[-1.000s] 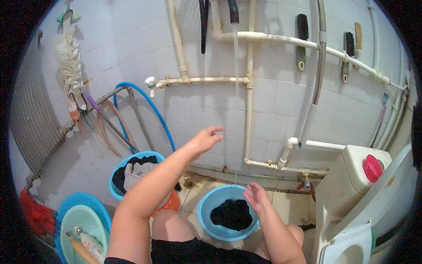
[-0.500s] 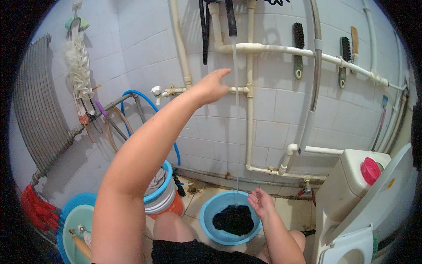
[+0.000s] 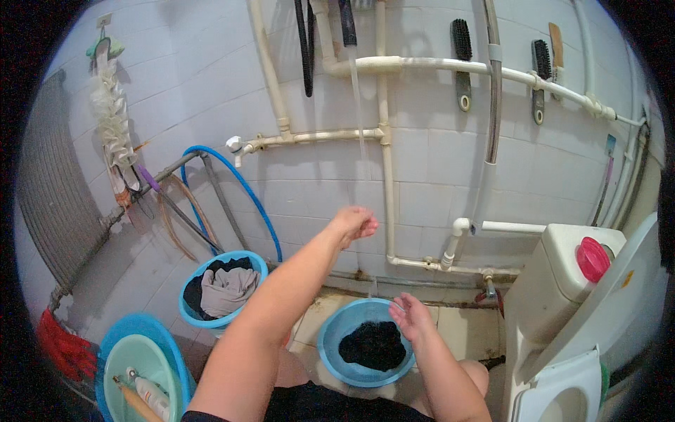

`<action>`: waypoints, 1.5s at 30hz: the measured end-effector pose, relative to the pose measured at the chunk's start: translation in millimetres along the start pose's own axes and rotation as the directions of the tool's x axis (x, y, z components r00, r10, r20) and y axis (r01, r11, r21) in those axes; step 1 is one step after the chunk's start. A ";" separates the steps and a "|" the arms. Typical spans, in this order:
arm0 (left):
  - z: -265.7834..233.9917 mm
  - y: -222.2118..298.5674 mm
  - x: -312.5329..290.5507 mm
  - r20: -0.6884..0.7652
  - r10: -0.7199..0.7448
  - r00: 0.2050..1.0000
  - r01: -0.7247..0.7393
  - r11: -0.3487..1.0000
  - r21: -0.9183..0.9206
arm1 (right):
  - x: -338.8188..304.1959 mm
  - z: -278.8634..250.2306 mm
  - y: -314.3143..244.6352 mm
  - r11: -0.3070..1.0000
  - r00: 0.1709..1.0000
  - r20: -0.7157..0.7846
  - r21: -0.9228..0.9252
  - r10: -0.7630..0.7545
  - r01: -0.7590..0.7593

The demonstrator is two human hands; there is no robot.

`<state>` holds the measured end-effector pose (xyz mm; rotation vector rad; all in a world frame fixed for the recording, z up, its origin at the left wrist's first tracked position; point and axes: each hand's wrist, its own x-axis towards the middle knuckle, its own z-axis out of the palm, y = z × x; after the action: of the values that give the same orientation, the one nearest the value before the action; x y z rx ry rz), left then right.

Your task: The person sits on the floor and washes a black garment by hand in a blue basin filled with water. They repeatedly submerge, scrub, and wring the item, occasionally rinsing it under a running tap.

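My left hand (image 3: 355, 225) hangs in front of the tiled wall, loosely open with its fingers a little bent and nothing in it. In the picture it lies across the line of a water stream (image 3: 359, 119) falling from a black hose (image 3: 348, 24); whether the water touches it I cannot tell. Below stands a blue basin (image 3: 329, 344) on the floor, with wet-looking black cloth (image 3: 373, 345) bunched inside. My right hand (image 3: 413, 318) is open and empty, palm turned up, beside the basin's right rim.
At left, a blue bucket (image 3: 261, 267) holds grey and black clothes (image 3: 226, 288). Nearer, a pale green basin (image 3: 116, 352) with a white bottle (image 3: 151, 394) sits in a larger blue one. A toilet (image 3: 555, 281) stands right. Brushes (image 3: 461, 63) hang from wall pipes (image 3: 436, 65).
My left hand has come down from near the hose to well below the horizontal pipe, and its fingers have bent. The right hand stays by the basin. The view has shifted slightly.
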<state>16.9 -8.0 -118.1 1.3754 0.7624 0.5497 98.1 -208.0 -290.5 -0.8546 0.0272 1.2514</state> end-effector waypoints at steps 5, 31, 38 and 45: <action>-6.1 -75.1 40.5 0.022 -0.089 0.996 0.090 0.993 -0.073 | -4.0 8.7 -3.6 1.000 1.000 0.010 0.025 -0.012 0.011; -11.1 -410.8 -111.8 -0.830 -0.520 0.199 0.771 0.606 -0.195 | -19.4 12.3 -17.4 0.997 0.997 -0.038 -0.047 -0.068 0.066; -41.7 -482.8 -99.5 -0.750 -0.634 0.187 0.626 0.665 -0.407 | -19.3 18.1 -16.9 0.995 0.998 -0.027 -0.074 -0.064 0.062; -81.7 -440.1 -70.2 -0.526 -0.692 0.494 0.354 0.713 -0.605 | -20.2 20.4 -15.3 0.993 0.997 -0.026 -0.095 -0.076 0.073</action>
<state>-127.9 -65.6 -543.5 0.3777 1.5691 0.7025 95.0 -213.5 -258.6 -0.9468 -0.0397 1.1776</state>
